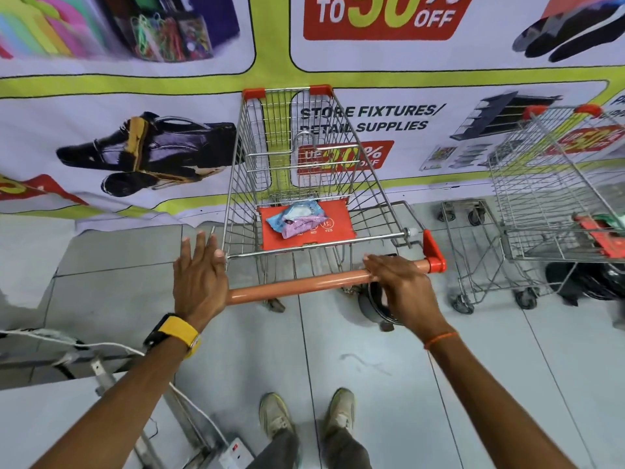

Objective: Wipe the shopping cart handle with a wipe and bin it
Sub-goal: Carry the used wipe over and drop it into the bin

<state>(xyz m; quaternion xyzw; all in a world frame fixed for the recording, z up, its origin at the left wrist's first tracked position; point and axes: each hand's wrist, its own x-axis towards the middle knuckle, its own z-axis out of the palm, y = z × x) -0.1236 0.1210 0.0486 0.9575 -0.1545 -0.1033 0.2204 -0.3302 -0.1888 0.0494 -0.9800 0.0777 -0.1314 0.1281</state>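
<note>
Head view: one moment at a cart, seen from above.
Handle: orange bar across the near end of the cart, long axis running left to right, right end slightly farther from the person.
Wipe pack: one soft pack, pale blue and pink, flat on the red seat flap inside the cart, beyond the handle and between the two hands.
Left hand: on the handle's left end, grip spread, fingers flat and pointing forward, pinching nothing.
Right hand: on the bar near its right end, fingers draped loosely over it, no wipe held.
Nearer hand: roughly equal reach to the pack; I cannot tell which is closer.
Judgement: no wipe is out yet, so the next reach goes forward and over the bar.
Count: carts two, second cart to the right; wipe packs one; hands two; loose wipes none seen.
Bin: a dark round container shows under the handle; whether it is the bin I cannot tell.
</note>
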